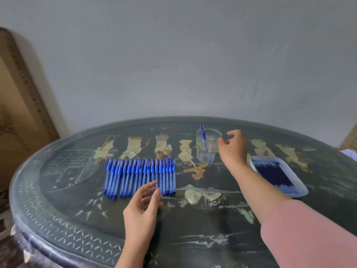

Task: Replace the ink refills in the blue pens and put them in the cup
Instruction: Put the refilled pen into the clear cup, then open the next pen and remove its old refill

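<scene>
**Two hands over a table of blue pens**

At the centre of the frame, a row of blue pens [140, 176] lies side by side on a dark inlaid table [77, 209]. The left hand [143, 207], fingers loosely spread, reaches the row's lower right end. Right of centre, the right hand [233, 146] hovers, empty, just beside a clear cup [208, 149] holding one blue pen [204, 140] (leaning left). A white tray [289, 175] of refills [272, 173] sits toward the right edge.
</scene>
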Available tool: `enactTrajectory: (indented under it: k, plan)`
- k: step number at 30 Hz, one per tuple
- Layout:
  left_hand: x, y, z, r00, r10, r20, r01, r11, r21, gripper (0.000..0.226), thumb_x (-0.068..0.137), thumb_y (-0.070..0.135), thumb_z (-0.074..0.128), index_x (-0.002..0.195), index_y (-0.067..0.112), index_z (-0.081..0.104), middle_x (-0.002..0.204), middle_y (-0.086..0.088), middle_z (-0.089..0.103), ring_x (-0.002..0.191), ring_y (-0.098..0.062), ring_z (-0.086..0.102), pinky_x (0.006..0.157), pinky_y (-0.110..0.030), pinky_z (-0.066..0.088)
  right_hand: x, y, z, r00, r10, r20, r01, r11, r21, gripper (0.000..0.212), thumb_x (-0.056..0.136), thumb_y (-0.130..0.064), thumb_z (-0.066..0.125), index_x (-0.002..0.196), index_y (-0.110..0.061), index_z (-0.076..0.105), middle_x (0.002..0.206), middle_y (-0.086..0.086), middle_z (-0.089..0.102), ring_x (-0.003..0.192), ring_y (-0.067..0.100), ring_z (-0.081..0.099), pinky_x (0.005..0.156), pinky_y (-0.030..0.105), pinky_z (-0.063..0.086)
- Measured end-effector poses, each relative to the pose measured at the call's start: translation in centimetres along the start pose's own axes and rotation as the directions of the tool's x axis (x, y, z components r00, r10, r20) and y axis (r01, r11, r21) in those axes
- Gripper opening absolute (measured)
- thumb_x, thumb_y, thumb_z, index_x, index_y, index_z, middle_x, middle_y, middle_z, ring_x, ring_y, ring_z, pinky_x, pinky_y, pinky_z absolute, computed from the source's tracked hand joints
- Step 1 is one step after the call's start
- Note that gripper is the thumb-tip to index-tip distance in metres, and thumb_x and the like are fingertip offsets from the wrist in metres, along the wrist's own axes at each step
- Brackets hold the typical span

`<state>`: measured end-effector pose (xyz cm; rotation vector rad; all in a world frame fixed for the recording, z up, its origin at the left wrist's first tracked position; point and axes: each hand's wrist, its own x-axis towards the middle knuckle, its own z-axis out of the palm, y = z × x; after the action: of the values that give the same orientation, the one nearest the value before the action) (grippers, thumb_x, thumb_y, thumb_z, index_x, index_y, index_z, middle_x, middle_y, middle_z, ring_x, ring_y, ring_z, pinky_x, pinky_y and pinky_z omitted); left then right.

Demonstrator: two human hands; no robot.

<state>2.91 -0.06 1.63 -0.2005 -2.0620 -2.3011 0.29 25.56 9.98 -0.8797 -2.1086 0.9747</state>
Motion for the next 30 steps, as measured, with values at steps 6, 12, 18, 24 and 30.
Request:
enactTrajectory:
  k: [6,12,18,24,30]
  plan:
    - [-0.1,0.2,-0.1,1.0,-0.024,-0.02,0.024,1.0,0.0,0.014,0.089,0.017,0.07,0.1,0.026,0.072,0.089,0.002,0.074,0.087,-0.017,0.072,0.073,-0.026,0.058,-7.2,-0.6,2.3,0.979,-0.053,0.194,0.056,0.998,-0.008,0.009,0.094,-0.021,0.057,0.102,-0.017,0.058,0.104,0.001,0.061,0.082,0.013,0.057,0.063,0.027,0.042]
    - [-0.3,0.4,-0.1,0.999,-0.03,-0.018,0.03,1.0,-0.008,0.015,0.09,0.015,0.069,0.101,0.025,0.072,0.09,-0.001,0.073,0.087,-0.018,0.071,0.072,-0.024,0.058,-11.4,-0.3,5.8,0.922,-0.03,0.385,0.085,0.988,-0.127,0.023,0.096,-0.023,0.058,0.087,-0.01,0.075,0.088,0.0,0.072,0.084,0.018,0.064,0.069,0.024,0.042]
    - [-0.2,0.3,-0.2,0.999,-0.026,-0.023,0.025,1.0,-0.019,0.015,0.089,0.017,0.07,0.1,0.027,0.072,0.088,0.004,0.073,0.086,-0.016,0.071,0.071,-0.022,0.057,-12.0,0.2,8.0,0.932,0.027,0.36,0.053,0.976,-0.21,0.025,0.094,-0.029,0.062,0.085,-0.011,0.076,0.082,0.002,0.072,0.076,0.019,0.066,0.066,0.029,0.052]
    - [-0.1,0.1,-0.2,1.0,-0.018,-0.021,0.017,0.999,-0.03,0.016,0.089,0.015,0.069,0.1,0.028,0.072,0.088,0.004,0.073,0.085,-0.016,0.071,0.071,-0.023,0.057,-11.9,-0.6,9.3,0.936,0.119,0.33,-0.008,0.948,-0.318,0.023,0.092,-0.034,0.06,0.09,-0.015,0.073,0.085,0.001,0.071,0.077,0.021,0.067,0.064,0.03,0.055]
    - [0.0,0.1,-0.2,1.0,-0.008,-0.015,0.007,1.0,-0.03,0.017,0.09,0.016,0.069,0.098,0.03,0.072,0.088,0.006,0.073,0.086,-0.015,0.071,0.071,-0.024,0.058,-11.3,-1.0,9.3,0.93,0.208,0.303,-0.101,0.937,-0.333,0.02,0.088,-0.031,0.065,0.089,-0.011,0.069,0.087,0.004,0.07,0.081,0.024,0.067,0.067,0.033,0.057]
